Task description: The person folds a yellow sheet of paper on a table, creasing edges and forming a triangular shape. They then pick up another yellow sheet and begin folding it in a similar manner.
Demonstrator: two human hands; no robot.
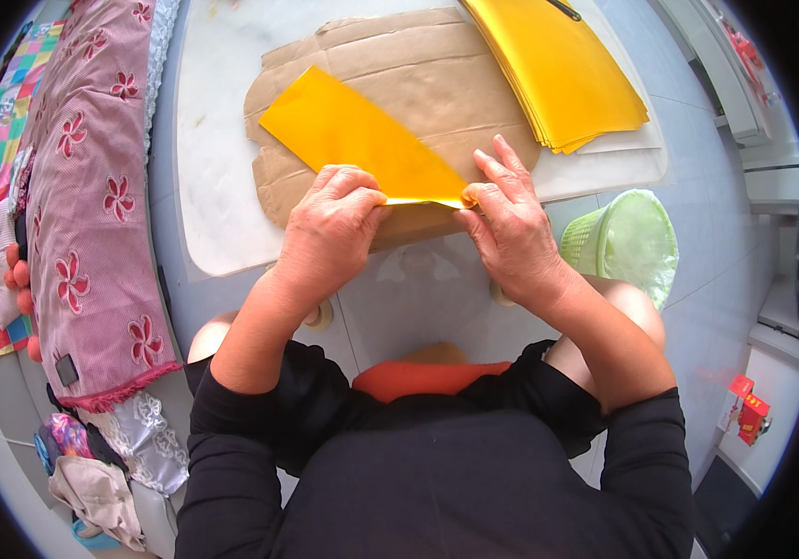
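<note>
A sheet of shiny gold paper [364,140] lies slantwise over a flattened piece of brown cardboard [434,84]. Its near edge catches the light and is pinched at both ends. My left hand [333,223] grips the left end of that edge between thumb and curled fingers. At the right end, my right hand [511,216] holds the paper between thumb and forefinger, the other fingers raised and spread. Beyond my right hand, a fanned stack of similar gold sheets [560,70] rests at the table's right side, with a dark slim object [564,9] on top.
The white marble-patterned table [210,209] carries the cardboard. A green lined wastebasket [616,241] stands on the floor by my right knee. Along the left runs a sofa under a pink flowered cover [102,195], with clothes [95,482] at its near end. A red box [749,412] is at the right.
</note>
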